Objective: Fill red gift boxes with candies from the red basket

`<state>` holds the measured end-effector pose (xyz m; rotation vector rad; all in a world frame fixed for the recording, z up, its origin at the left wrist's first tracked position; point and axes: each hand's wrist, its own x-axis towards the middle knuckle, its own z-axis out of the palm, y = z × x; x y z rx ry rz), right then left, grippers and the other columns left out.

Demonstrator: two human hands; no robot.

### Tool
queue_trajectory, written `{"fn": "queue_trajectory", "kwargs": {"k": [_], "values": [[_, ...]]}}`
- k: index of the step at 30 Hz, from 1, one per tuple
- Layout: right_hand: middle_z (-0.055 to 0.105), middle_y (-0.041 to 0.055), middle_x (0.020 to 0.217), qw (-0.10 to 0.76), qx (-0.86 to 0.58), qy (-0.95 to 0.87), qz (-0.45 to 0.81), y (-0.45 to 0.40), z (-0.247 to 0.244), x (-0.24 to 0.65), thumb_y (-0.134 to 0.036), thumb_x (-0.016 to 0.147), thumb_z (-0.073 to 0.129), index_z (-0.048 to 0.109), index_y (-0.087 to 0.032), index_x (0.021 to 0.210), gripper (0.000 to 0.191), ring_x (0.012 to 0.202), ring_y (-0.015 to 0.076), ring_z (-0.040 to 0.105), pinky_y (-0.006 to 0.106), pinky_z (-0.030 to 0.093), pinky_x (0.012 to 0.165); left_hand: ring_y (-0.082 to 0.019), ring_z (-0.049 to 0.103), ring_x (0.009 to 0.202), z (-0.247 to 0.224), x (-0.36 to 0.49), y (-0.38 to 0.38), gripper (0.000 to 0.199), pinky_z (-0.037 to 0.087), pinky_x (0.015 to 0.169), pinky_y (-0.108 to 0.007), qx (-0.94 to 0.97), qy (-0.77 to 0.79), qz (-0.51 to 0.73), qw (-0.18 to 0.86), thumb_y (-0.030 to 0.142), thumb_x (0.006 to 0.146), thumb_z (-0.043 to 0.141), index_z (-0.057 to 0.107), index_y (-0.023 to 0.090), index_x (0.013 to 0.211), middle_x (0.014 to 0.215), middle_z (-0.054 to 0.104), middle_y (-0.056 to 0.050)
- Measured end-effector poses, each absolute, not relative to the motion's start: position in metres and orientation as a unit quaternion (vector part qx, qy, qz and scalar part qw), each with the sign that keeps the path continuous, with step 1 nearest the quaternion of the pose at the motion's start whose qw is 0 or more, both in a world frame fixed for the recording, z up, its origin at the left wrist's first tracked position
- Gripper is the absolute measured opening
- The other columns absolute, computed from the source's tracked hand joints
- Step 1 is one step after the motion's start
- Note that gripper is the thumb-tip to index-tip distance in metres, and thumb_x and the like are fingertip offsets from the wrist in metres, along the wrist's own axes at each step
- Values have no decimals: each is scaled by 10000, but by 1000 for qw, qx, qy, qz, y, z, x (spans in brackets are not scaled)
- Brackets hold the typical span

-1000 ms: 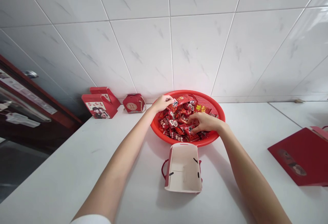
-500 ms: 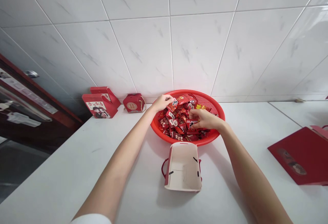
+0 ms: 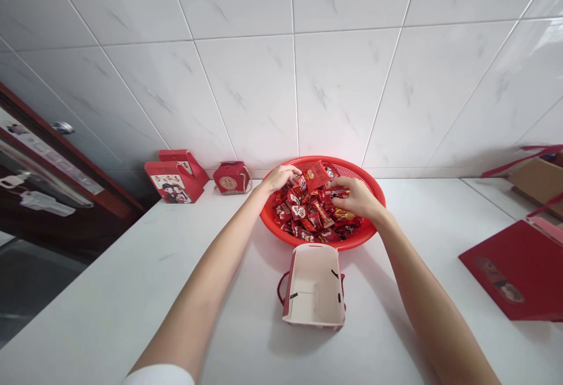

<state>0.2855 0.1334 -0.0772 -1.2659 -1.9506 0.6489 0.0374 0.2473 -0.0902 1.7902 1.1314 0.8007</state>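
Head view: the right hand [image 3: 357,198] is pinching its grip together on a red-wrapped candy [image 3: 336,193], while the left hand [image 3: 278,178] is curling over neighbouring wrapped candies [image 3: 297,203], its grip too hidden to tell whether it is clamped on anything. Both hands are working inside a round red plastic mesh basket [image 3: 357,169] at the centre of the frame, on a white table [image 3: 109,297]. Just below the basket, an open cream-lined red carton [image 3: 314,288] is standing. A loose pinch could be dropping candy onto the table, and a careless reach could be tipping the carton.
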Motion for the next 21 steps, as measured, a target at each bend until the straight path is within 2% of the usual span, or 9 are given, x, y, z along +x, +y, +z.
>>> {"fn": "queue_trajectory", "kwargs": {"k": [6, 15, 21], "values": [[775, 46, 1008, 379, -485, -750, 244, 135, -76, 285, -154, 710, 654, 721, -204, 899, 207, 977, 252, 711, 356, 539, 883, -160, 674, 671, -88, 39, 245, 356, 528, 663, -251, 712, 469, 316, 416, 135, 578, 478, 715, 164, 842, 756, 734, -6], [780, 51, 1002, 392, -503, -741, 213, 137, -74, 285, -154, 719, 644, 739, -193, 922, 228, 963, 261, 709, 356, 534, 859, -183, 673, 711, -83, 40, 240, 270, 551, 736, -298, 713, 492, 306, 394, 142, 618, 512, 710, 183, 798, 790, 732, -7], [787, 41, 1005, 394, -495, -744, 217, 137, -74, 284, -155, 736, 656, 745, -204, 935, 223, 953, 257, 721, 350, 539, 854, -181, 684, 691, -83, 41, 240, 248, 568, 725, -301, 713, 490, 304, 398, 159, 671, 504, 707, 178, 812, 759, 730, -17]]}}
